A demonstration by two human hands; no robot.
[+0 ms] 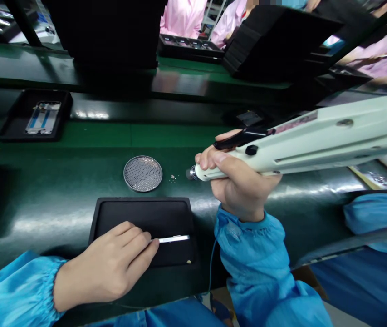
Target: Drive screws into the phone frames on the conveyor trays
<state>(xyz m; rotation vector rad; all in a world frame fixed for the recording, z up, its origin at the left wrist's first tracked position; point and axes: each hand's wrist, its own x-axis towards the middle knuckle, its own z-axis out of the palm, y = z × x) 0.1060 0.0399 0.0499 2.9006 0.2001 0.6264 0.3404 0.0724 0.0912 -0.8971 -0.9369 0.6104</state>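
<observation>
My right hand (239,181) is wrapped round a cream electric screwdriver (315,138), held almost level with its tip pointing left. The tip hovers close to several tiny screws (172,179) lying on the dark green bench. Just left of them sits a round perforated metal dish (143,173). My left hand (111,265) rests on a black rectangular tray (139,213) near the front edge. Its fingers pinch the end of a thin silvery strip (174,239) that lies across the tray. A small pale speck (188,261) lies at the tray's lower right corner.
Another black tray with a phone frame (40,117) sits at the far left on the green belt. Tall black stacks (111,32) and tilted stacks of trays (275,41) stand behind. People in pink coats (183,16) work across the line. A blue sleeve (377,218) lies to my right.
</observation>
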